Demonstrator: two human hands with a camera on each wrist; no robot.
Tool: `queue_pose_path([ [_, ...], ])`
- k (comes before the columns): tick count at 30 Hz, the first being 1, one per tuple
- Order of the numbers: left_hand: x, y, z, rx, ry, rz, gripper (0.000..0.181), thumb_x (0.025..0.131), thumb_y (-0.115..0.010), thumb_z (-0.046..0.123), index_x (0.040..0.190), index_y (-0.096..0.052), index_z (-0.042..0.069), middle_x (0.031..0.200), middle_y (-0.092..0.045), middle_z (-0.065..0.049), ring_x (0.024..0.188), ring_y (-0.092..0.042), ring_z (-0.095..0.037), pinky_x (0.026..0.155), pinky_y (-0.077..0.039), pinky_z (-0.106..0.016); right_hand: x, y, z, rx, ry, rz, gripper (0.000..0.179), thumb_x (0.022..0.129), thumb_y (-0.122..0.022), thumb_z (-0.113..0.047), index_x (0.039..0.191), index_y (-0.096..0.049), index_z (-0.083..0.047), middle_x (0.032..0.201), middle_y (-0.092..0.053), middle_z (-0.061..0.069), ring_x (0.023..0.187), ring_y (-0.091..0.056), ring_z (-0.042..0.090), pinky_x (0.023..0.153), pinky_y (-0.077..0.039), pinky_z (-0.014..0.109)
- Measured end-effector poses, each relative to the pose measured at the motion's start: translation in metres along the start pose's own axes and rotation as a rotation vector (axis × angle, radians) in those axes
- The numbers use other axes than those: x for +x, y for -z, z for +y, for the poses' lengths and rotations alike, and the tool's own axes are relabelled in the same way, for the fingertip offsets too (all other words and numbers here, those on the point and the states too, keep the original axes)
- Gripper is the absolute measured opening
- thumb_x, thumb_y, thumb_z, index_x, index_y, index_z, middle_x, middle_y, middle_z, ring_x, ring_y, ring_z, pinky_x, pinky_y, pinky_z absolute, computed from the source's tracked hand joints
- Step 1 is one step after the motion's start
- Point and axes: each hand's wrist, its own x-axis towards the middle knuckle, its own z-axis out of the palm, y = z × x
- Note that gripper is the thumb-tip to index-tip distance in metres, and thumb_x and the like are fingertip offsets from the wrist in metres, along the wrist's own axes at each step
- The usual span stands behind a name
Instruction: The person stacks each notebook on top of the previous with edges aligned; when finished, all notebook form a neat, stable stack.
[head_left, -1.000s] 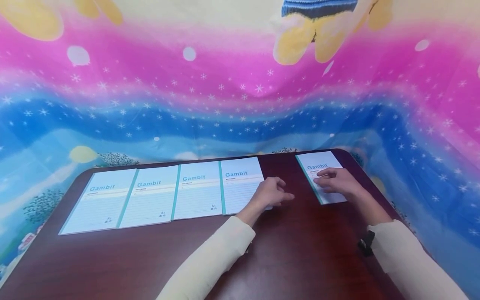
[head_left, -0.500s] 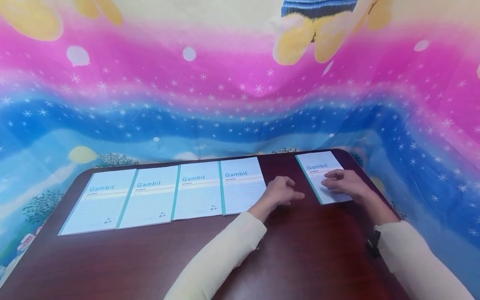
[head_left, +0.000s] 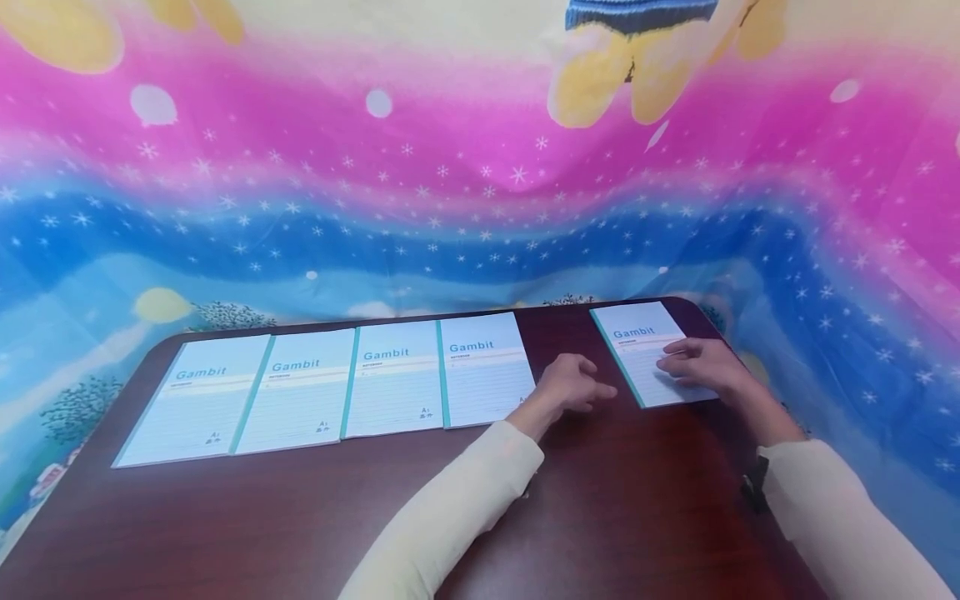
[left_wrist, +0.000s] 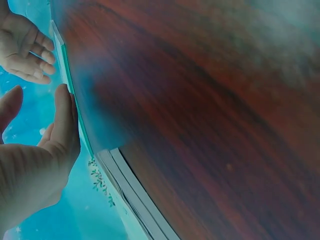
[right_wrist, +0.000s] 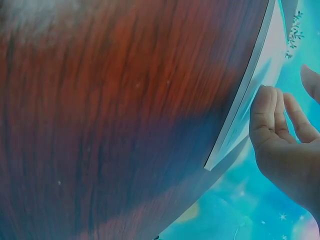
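Observation:
A white Gambit notebook (head_left: 637, 333) with a green spine lies alone at the right end of the table. Over its lower right part hovers my right hand (head_left: 705, 365), fingers loosely bent and pointing left, nothing in them. In the right wrist view that hand (right_wrist: 280, 130) has its fingertips close over the cover of the notebook (right_wrist: 237, 120). My left hand (head_left: 572, 385) is in the gap left of this notebook, overlapping the corner of another notebook (head_left: 483, 367) in the head view. Its fingers are relaxed and hold nothing; the left wrist view shows the hand (left_wrist: 40, 160) near a green spine (left_wrist: 67, 70).
Several matching notebooks (head_left: 397, 375) lie side by side in a row on the left and middle of the dark red-brown table (head_left: 285, 525). A colourful patterned cloth (head_left: 450, 192) hangs right behind the table's far edge and around its sides.
Both hands have shifted to the right, the right one uncovering more of the lone notebook. The notebooks lie where they were.

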Motion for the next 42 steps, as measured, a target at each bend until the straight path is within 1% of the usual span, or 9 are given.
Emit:
queue_pose_path([
  [6, 0.004, -0.007, 0.002, -0.016, 0.028, -0.009, 0.047, 0.082, -0.086, 0.013, 0.123, -0.065, 0.005, 0.116, -0.066, -0.009, 0.087, -0.073, -0.025, 0.085, -0.060, -0.039, 0.000, 0.009, 0.003, 0.010, -0.003, -0.023, 0.068, 0.098, -0.067, -0.037, 0.143, -0.046, 0.010, 0.133, -0.055, 0.035, 0.108, -0.063, 0.037, 0.087, -0.058, 0.042],
  [12, 0.006, -0.013, 0.004, -0.045, 0.043, -0.017, 0.050, 0.082, -0.086, 0.011, 0.126, -0.064, 0.004, 0.119, -0.065, -0.010, 0.091, -0.072, -0.026, 0.084, -0.060, -0.039, 0.001, 0.018, 0.009, 0.024, -0.024, -0.030, 0.071, 0.099, -0.067, -0.039, 0.145, -0.044, 0.010, 0.135, -0.051, 0.033, 0.107, -0.062, 0.035, 0.087, -0.058, 0.043],
  [18, 0.007, -0.017, 0.005, -0.067, 0.049, -0.016, 0.052, 0.081, -0.086, 0.010, 0.127, -0.063, 0.004, 0.118, -0.065, -0.010, 0.092, -0.072, -0.026, 0.086, -0.060, -0.041, 0.001, 0.024, 0.015, 0.074, -0.023, -0.045, 0.069, 0.100, -0.066, -0.032, 0.146, -0.040, 0.013, 0.141, -0.043, 0.034, 0.115, -0.057, 0.039, 0.091, -0.057, 0.045],
  [20, 0.007, -0.019, 0.005, -0.074, 0.045, -0.019, 0.050, 0.082, -0.086, 0.010, 0.126, -0.063, 0.003, 0.115, -0.065, -0.009, 0.092, -0.072, -0.027, 0.085, -0.060, -0.040, 0.000, 0.027, 0.016, 0.075, -0.028, -0.054, 0.069, 0.101, -0.064, -0.032, 0.147, -0.039, 0.014, 0.143, -0.039, 0.036, 0.119, -0.053, 0.043, 0.094, -0.055, 0.048],
  [24, 0.006, -0.024, 0.006, -0.131, 0.051, -0.038, 0.047, 0.082, -0.085, 0.009, 0.123, -0.064, -0.001, 0.103, -0.066, -0.009, 0.093, -0.071, -0.028, 0.085, -0.060, -0.040, -0.002, 0.031, 0.021, 0.048, -0.045, -0.051, 0.070, 0.102, -0.063, -0.035, 0.147, -0.039, 0.012, 0.145, -0.036, 0.036, 0.124, -0.047, 0.048, 0.099, -0.050, 0.054],
  [27, 0.006, -0.027, 0.007, -0.169, 0.066, -0.049, 0.045, 0.081, -0.086, 0.009, 0.119, -0.065, -0.002, 0.097, -0.065, -0.008, 0.094, -0.070, -0.028, 0.086, -0.059, -0.041, -0.001, 0.032, 0.024, 0.023, -0.047, -0.034, 0.070, 0.100, -0.064, -0.037, 0.145, -0.041, 0.012, 0.143, -0.038, 0.036, 0.122, -0.048, 0.047, 0.097, -0.049, 0.055],
  [34, 0.005, -0.033, 0.008, -0.165, 0.084, -0.057, 0.043, 0.081, -0.087, 0.010, 0.117, -0.065, -0.001, 0.095, -0.065, -0.006, 0.096, -0.071, -0.027, 0.090, -0.058, -0.042, 0.002, 0.033, 0.031, -0.035, -0.022, -0.014, 0.066, 0.099, -0.066, -0.035, 0.140, -0.047, 0.013, 0.136, -0.046, 0.036, 0.113, -0.054, 0.043, 0.090, -0.052, 0.050],
  [38, 0.003, -0.036, 0.008, -0.163, 0.070, -0.074, 0.037, 0.082, -0.086, 0.009, 0.113, -0.068, 0.001, 0.092, -0.065, -0.003, 0.095, -0.070, -0.026, 0.090, -0.058, -0.041, 0.002, 0.035, 0.034, -0.049, -0.029, -0.017, 0.068, 0.099, -0.066, -0.037, 0.140, -0.047, 0.014, 0.137, -0.045, 0.037, 0.112, -0.055, 0.043, 0.092, -0.053, 0.053],
  [42, 0.002, -0.039, 0.006, -0.182, 0.042, -0.101, 0.038, 0.082, -0.085, 0.008, 0.115, -0.068, 0.002, 0.092, -0.064, -0.001, 0.094, -0.069, -0.024, 0.092, -0.057, -0.041, 0.002, 0.037, 0.037, -0.057, -0.057, -0.019, 0.072, 0.098, -0.066, -0.039, 0.140, -0.046, 0.015, 0.139, -0.041, 0.039, 0.113, -0.055, 0.048, 0.096, -0.051, 0.058],
])
